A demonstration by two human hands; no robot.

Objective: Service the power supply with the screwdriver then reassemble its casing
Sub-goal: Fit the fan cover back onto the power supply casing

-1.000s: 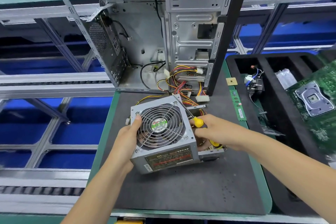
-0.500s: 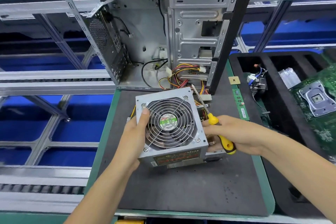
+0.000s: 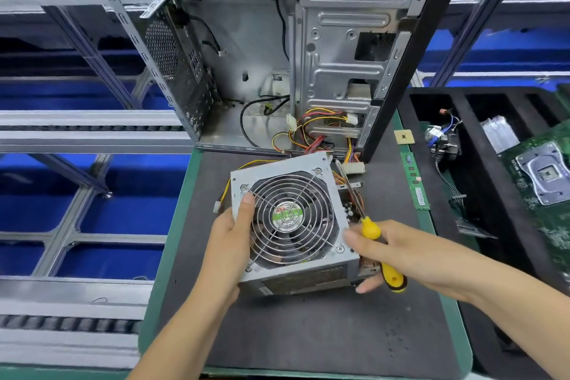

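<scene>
Power supply (image 3: 296, 225) sits tilted between both hands. Left hand (image 3: 229, 244) grips its left edge; right hand (image 3: 398, 253) grips the yellow screwdriver (image 3: 381, 251) beside it.

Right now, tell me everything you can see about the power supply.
The power supply is a grey sheet-metal box with a round wire grille over a fan with a green hub label. It is tilted, fan face up, over the dark mat. The left hand grips its left edge; the right hand, holding the yellow-handled screwdriver, touches its right corner. Coloured wires run from it into the open computer case.
</scene>
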